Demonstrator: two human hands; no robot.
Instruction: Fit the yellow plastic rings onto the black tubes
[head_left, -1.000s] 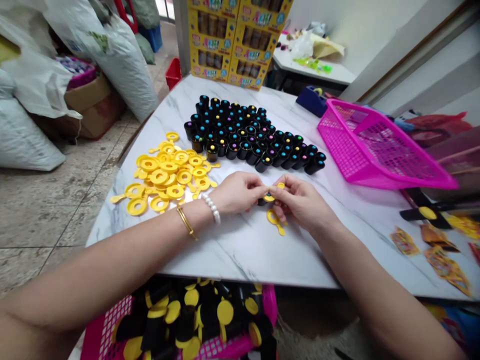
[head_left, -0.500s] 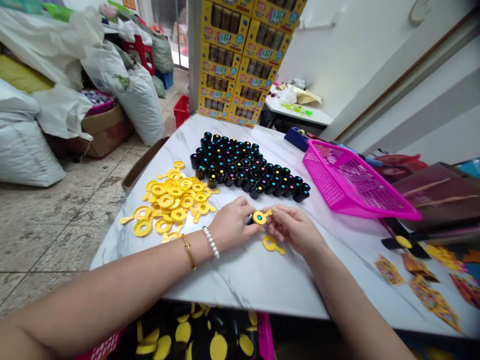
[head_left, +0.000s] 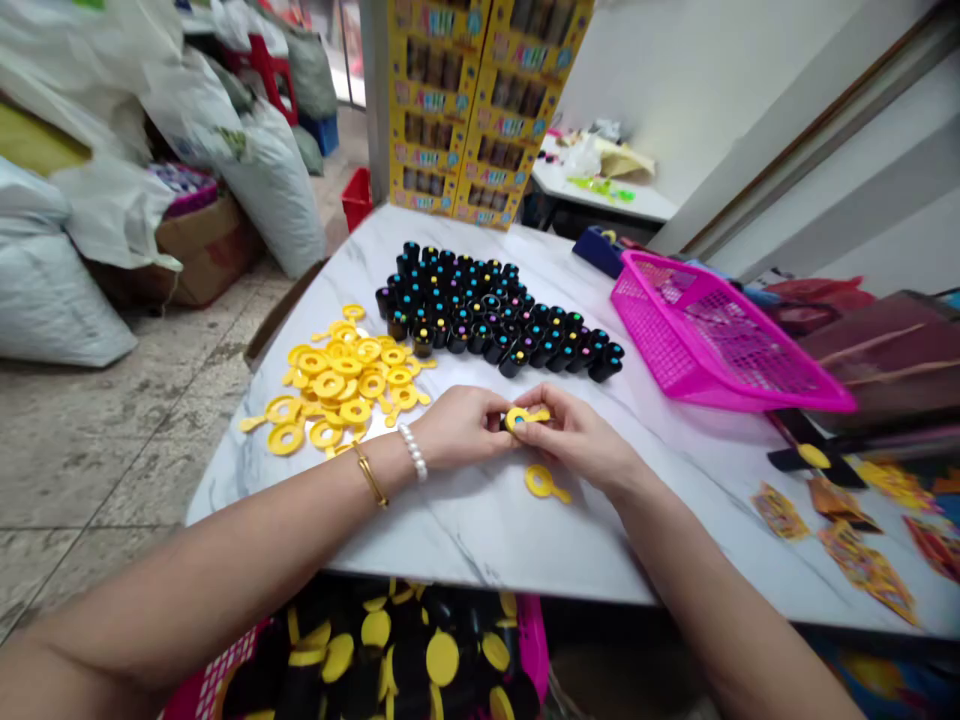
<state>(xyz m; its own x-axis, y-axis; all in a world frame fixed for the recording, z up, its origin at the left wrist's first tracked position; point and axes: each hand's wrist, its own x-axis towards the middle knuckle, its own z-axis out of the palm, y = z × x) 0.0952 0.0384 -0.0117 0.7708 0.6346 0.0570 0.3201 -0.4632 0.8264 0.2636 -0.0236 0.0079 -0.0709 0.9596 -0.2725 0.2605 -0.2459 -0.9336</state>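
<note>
My left hand (head_left: 466,428) is closed round a small black cup, mostly hidden by the fingers. On top of that cup sits a yellow ring with a handle (head_left: 537,415), a blue dot partly showing in its hole. My right hand (head_left: 581,440) presses on the ring with thumb and fingers. Just below the hands, another yellow ring (head_left: 538,481) lies loose on the table. To the left is a pile of yellow rings with handles (head_left: 330,385). Behind the hands stand many black cups (head_left: 480,310) with coloured dots on top.
The white marbled table (head_left: 450,530) carries a pink basket (head_left: 720,330) at right, with small printed packets (head_left: 862,570) near it. Yellow boxes (head_left: 465,110) are stacked at the back. Below the front edge, another pink basket (head_left: 534,640) holds black pieces with yellow ends. White sacks (head_left: 270,180) stand on the left.
My right hand has come in closer to my left, and its thumb now covers part of the yellow ring. The view has tilted slightly downward.
</note>
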